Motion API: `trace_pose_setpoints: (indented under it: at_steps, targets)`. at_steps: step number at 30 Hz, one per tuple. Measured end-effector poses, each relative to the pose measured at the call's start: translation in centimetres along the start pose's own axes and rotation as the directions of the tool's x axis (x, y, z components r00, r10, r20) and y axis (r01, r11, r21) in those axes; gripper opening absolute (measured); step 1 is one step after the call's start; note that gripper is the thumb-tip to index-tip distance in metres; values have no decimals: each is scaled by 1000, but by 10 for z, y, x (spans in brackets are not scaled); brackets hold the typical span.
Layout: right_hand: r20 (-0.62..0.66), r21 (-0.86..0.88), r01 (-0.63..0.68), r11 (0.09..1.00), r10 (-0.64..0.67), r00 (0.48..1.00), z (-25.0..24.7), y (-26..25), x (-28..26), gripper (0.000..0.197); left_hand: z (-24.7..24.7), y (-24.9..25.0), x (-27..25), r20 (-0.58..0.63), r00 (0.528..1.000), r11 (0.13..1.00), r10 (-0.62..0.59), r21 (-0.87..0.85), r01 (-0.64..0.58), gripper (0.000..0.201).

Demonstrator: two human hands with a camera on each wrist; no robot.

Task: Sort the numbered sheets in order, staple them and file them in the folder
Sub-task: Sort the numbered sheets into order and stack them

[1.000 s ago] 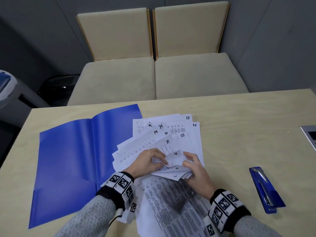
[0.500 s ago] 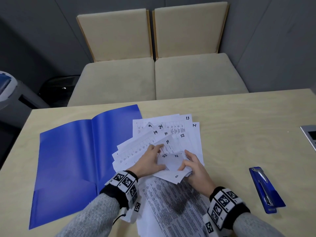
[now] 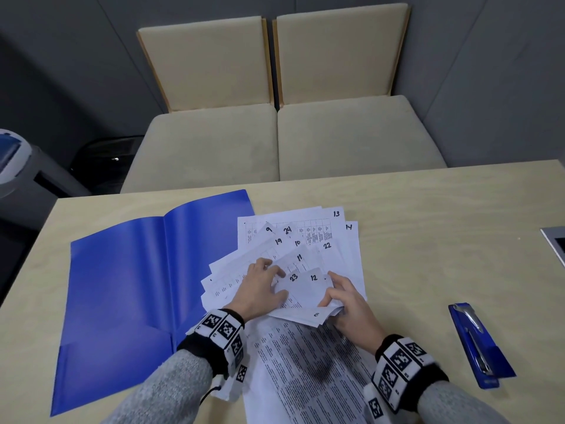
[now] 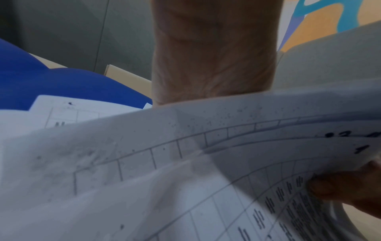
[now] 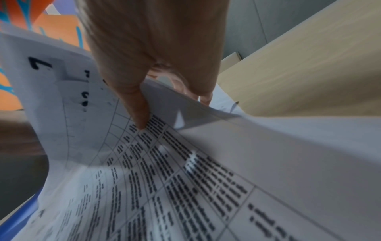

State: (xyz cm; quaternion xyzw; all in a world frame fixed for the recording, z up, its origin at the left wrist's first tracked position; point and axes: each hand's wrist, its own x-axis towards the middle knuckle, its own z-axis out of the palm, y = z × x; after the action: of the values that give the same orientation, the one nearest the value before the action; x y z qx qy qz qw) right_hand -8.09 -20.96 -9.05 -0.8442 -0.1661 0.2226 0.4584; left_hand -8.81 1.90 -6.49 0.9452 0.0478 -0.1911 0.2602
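A fanned heap of numbered white sheets (image 3: 308,240) lies mid-table, with corners marked 13, 14, 9, 24, 19, 10, 22 and 11 showing. My left hand (image 3: 260,289) rests on the fan, fingers spread flat over the sheets marked 11 and 23. My right hand (image 3: 342,298) pinches a bent-up bundle of sheet corners (image 3: 305,289), with 23 and 12 on top. In the right wrist view the thumb (image 5: 136,114) presses on a curled printed sheet (image 5: 185,163). An open blue folder (image 3: 122,289) lies to the left. A blue stapler (image 3: 477,344) lies to the right.
A printed page (image 3: 305,368) lies toward me between my forearms. Two beige chairs (image 3: 275,133) stand beyond the table's far edge. A grey device corner (image 3: 555,243) shows at the right edge. Bare tabletop (image 3: 428,224) lies between the sheets and the stapler.
My left hand has slid up and flattened over the fan. The right hand has peeled back more corners, so 23 and 12 now show on top.
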Motion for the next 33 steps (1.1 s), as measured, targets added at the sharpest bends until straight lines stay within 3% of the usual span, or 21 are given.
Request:
trace_pose_setpoints:
  at_steps: [8,12,15,19,22,24,25,29,33]
  targets:
    - [15,27,-8,1000,8,1000,0,0,0,27,1,-4,-10,34,998,996,57,60,-59,52]
    - [8,29,8,1000,-9,1000,1,4,0,30,-4,-2,-10,-57,993,993,107,-37,-109,34]
    - [6,21,10,1000,-10,1000,0,1,-2,21,-8,3,-13,-115,976,968,185,-149,-201,18]
    - [-6,27,7,1000,-7,1000,0,-3,-2,20,-7,9,-17,-172,975,941,144,-280,-188,37]
    - [-5,61,5,998,-5,1000,2,-2,-1,25,-6,12,-12,-119,992,914,-45,-405,-7,71]
    - [-10,46,20,999,-20,1000,3,-1,-1,33,-7,11,-5,-40,994,932,-106,-351,85,92]
    - [-13,38,26,999,-26,1000,3,-1,-1,35,-7,10,-3,-20,994,953,-108,-287,98,92]
    - [-20,0,17,1000,-17,1000,1,-2,-1,26,-6,6,-5,-111,994,993,-23,-114,10,51]
    - [-3,-19,-7,1000,7,1000,-1,-6,1,16,-6,-5,-11,-203,968,989,147,50,-140,45]
